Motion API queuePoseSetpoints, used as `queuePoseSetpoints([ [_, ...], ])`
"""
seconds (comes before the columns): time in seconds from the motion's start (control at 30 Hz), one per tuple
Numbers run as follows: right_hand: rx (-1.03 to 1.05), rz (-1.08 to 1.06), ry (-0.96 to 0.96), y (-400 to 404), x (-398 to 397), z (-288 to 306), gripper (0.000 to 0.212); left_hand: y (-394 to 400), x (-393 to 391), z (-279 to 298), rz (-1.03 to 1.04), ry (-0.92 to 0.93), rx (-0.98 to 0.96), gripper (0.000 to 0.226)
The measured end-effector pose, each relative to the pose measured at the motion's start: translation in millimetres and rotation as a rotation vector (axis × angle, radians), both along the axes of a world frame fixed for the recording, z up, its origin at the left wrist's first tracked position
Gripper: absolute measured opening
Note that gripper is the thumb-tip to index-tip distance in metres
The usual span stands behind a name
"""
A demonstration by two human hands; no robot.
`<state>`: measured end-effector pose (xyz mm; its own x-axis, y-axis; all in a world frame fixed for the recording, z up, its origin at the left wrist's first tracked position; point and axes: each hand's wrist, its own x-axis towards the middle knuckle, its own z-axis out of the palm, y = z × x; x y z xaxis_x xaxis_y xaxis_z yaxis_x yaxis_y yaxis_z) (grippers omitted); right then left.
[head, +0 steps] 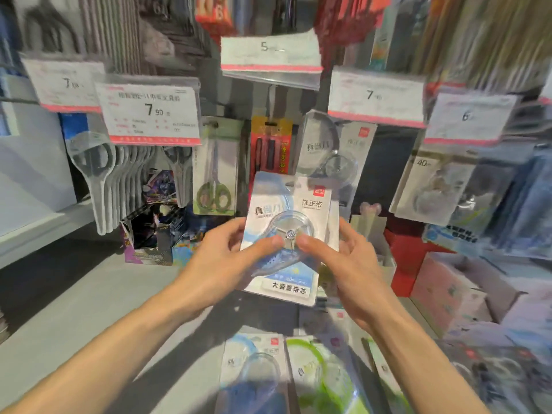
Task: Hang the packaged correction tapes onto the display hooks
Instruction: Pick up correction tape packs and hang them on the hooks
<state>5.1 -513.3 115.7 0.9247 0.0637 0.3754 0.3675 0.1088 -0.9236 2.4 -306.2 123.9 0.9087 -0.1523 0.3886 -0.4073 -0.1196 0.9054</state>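
correction tape pack (291,231) upright (slightly tilted), both hands (294,258) gripping

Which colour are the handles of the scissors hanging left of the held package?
Green, seen in the head view: scissors.

Price tags (271,53) overhang hooks; hanging correction tape packs (324,144), scissors pack (215,171) crowd wall. Open gray shelf (98,294) lower left.

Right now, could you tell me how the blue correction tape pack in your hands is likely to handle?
The blue correction tape pack probably stays fairly stiff: its card stands flat between both thumbs. Likely light, since fingertips alone carry it. Its glossy blister may be slippery.
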Motion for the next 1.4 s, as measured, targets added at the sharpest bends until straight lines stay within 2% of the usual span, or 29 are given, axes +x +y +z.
queuePoseSetpoints([
  [0.1,0.009,-0.012,-0.037,-14,-5,8,0.064,-13,-1,10,-0.036,0.005,-0.093,0.052],
  [0.27,0.05,-0.04,-0.041,-44,-10,19,0.041,-19,-4,29,0.027,-0.034,-0.15,0.042],
  [0.4,0.034,-0.158,-0.079,-61,-14,28,0.042,-16,-3,40,0.136,-0.115,-0.12,0.029],
  [0.57,-0.009,-0.211,-0.152,-73,-17,35,0.03,-16,-13,43,0.097,-0.269,-0.071,0.042],
  [0.7,0.011,-0.223,-0.196,-76,-16,38,0.043,-17,-20,45,0.088,-0.378,-0.099,0.045],
  [0.83,-0.009,-0.222,-0.245,-70,-13,41,0.028,-18,-27,54,0.146,-0.48,-0.125,0.04],
  [0.93,-0.001,-0.21,-0.293,-63,-11,50,0.027,-19,-30,59,0.181,-0.532,-0.158,0.035],
  [1.1,-0.008,-0.23,-0.35,-49,1,65,0.028,-20,-33,62,0.195,-0.548,-0.163,0.036],
  [1.4,0.002,-0.258,-0.293,-39,26,67,0.025,-19,-32,63,0.194,-0.542,-0.155,0.038],
])
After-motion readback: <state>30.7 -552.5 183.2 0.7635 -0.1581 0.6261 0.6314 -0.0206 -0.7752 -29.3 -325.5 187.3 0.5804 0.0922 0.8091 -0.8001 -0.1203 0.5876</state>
